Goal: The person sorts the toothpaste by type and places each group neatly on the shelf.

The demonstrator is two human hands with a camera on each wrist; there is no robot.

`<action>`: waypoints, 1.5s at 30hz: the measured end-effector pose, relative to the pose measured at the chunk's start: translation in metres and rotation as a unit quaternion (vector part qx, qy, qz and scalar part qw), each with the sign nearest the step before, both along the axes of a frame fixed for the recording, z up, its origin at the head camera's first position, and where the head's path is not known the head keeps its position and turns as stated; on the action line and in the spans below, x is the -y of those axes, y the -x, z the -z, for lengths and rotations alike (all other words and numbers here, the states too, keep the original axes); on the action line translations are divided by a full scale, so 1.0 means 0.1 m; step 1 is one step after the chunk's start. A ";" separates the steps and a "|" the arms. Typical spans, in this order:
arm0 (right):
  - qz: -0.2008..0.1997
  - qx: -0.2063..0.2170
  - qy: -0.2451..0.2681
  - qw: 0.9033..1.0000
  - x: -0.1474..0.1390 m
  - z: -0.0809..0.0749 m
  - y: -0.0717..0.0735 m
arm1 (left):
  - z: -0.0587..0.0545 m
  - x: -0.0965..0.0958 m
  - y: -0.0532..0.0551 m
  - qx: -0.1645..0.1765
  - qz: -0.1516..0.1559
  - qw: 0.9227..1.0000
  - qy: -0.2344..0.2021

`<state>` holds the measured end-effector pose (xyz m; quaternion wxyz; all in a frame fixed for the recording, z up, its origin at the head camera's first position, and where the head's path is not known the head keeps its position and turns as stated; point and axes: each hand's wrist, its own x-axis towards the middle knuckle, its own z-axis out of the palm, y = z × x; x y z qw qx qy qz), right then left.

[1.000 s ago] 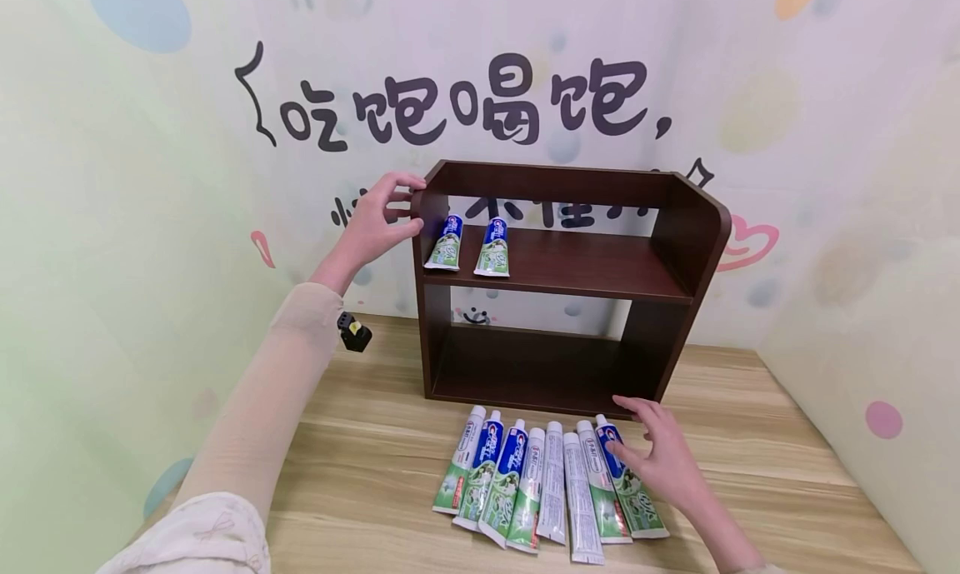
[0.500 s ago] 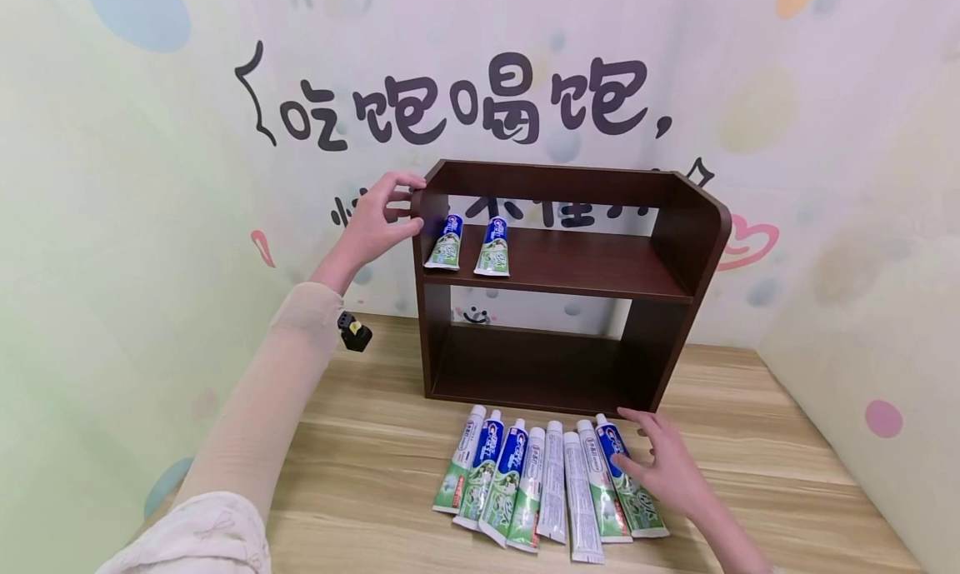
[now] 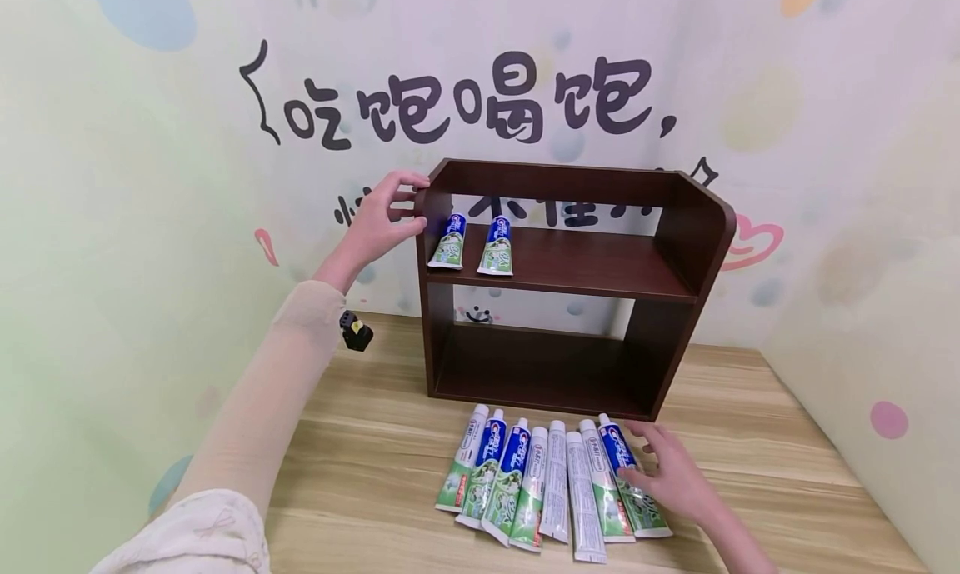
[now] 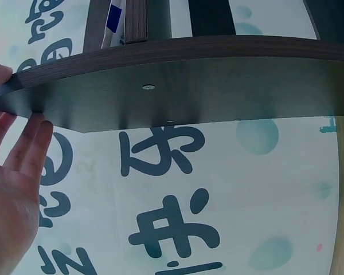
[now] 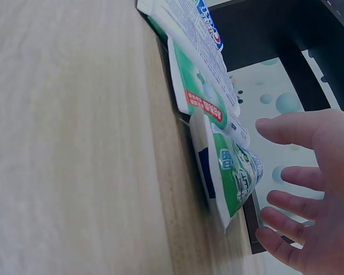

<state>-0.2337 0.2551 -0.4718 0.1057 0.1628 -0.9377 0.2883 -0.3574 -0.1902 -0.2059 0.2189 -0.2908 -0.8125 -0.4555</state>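
My left hand (image 3: 378, 224) holds the upper left side panel of a dark brown two-tier shelf (image 3: 570, 262). In the left wrist view, the thumb lies on one face of the panel (image 4: 183, 86) and the fingers on the other. My right hand (image 3: 675, 478), fingers spread and apart, hovers by the rightmost blue-and-green toothpaste tube (image 3: 617, 447). That tube (image 5: 235, 172) lies just beyond the thumb in the right wrist view. Several more toothpaste tubes (image 3: 513, 466), some blue and green, others mostly white, lie side by side before the shelf.
Two toothpaste tubes, one at the left (image 3: 450, 245) and another beside it (image 3: 497, 249), lie on the shelf's upper board, caps to the back. A small black object (image 3: 356, 332) shows beside my left forearm. Printed wall sheets (image 3: 825, 141) enclose the wooden table (image 3: 360, 457).
My right hand has drawn slightly right and toward me along the rightmost toothpaste tube. My left hand stays on the shelf, and the tubes have not moved.
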 end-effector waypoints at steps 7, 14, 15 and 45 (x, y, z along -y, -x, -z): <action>-0.003 0.045 0.002 0.999 -0.01 0.01 -0.01 | -0.01 -0.01 -0.02 0.004 0.004 1.000 -0.001; -0.013 0.061 -0.013 0.998 -0.01 0.01 -0.03 | -0.01 -0.01 -0.03 0.005 -0.002 1.000 -0.002; -0.015 0.061 -0.014 0.998 -0.02 0.01 -0.03 | -0.01 -0.01 -0.03 0.005 -0.002 1.000 -0.003; 0.026 0.137 -0.038 0.990 0.05 -0.06 0.06 | -0.01 -0.03 -0.05 0.002 -0.003 1.000 -0.012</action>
